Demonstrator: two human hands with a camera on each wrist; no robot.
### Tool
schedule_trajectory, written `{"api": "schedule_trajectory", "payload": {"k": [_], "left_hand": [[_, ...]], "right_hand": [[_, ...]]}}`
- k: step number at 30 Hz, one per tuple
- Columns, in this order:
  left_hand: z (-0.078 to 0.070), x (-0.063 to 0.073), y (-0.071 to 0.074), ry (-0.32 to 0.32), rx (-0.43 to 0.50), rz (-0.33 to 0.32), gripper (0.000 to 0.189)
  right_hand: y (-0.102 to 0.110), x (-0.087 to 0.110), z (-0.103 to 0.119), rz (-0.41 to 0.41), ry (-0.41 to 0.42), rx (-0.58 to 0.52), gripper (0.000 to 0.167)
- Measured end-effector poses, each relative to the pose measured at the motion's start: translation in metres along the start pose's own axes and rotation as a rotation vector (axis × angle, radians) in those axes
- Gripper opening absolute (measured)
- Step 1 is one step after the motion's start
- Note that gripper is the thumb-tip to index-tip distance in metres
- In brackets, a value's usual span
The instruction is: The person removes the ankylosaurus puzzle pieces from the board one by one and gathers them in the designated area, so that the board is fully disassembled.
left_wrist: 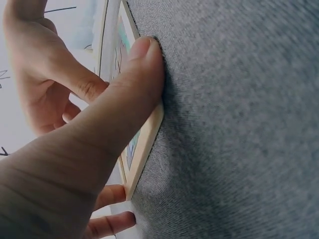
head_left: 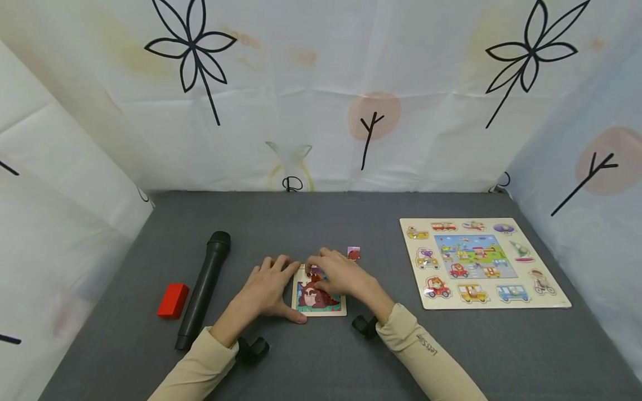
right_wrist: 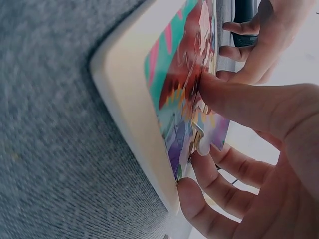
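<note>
A small jigsaw puzzle board [head_left: 321, 313] with a pale wooden rim lies on the grey table, showing a red-brown cartoon animal. My left hand [head_left: 268, 287] holds the board at its left side, the thumb along the near edge and fingertips by the far left corner. Over the upper part of the picture, my right hand [head_left: 343, 273] pinches a puzzle piece [right_wrist: 218, 128] between thumb and fingers. That piece sits tilted, its rounded tab raised above the neighbouring pieces. A loose purple and red piece [head_left: 353, 253] lies just beyond the right hand.
To the left lie a black microphone [head_left: 204, 289] and a red block [head_left: 173, 301]. At the right is a large wooden vehicle puzzle [head_left: 484, 264]. A white patterned cloth [head_left: 321, 139] hangs behind and beside the table.
</note>
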State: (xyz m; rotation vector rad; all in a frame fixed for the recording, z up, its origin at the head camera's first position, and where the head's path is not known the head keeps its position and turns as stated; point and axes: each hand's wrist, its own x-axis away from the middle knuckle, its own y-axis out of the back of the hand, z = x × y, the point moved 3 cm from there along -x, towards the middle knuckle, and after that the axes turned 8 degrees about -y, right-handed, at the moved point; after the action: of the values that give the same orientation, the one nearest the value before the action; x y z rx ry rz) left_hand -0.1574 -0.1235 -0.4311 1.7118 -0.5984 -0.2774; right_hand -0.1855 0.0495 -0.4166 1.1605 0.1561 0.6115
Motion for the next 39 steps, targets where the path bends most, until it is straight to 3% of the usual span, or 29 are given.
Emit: {"api": "schedule_trajectory", "payload": {"k": [12,17,39], "left_hand": [[-0.0002,0.0006,-0.0001,-0.005,0.009,-0.016,0.115],[0.0001,0.0002,-0.0006,-0.004,0.01,-0.014,0.116],[0.0001,-0.0002,-0.0012,-0.003,0.019,-0.007,0.114]], "right_hand": [[0.0032,0.0011,-0.0048,-0.024,0.033,-0.135,0.042],[0.0038,0.0011,-0.0069,-0.027,0.029,-0.103,0.035],[0.003,0.0028,-0.0084,-0.049,0.055,-0.099,0.033]]}}
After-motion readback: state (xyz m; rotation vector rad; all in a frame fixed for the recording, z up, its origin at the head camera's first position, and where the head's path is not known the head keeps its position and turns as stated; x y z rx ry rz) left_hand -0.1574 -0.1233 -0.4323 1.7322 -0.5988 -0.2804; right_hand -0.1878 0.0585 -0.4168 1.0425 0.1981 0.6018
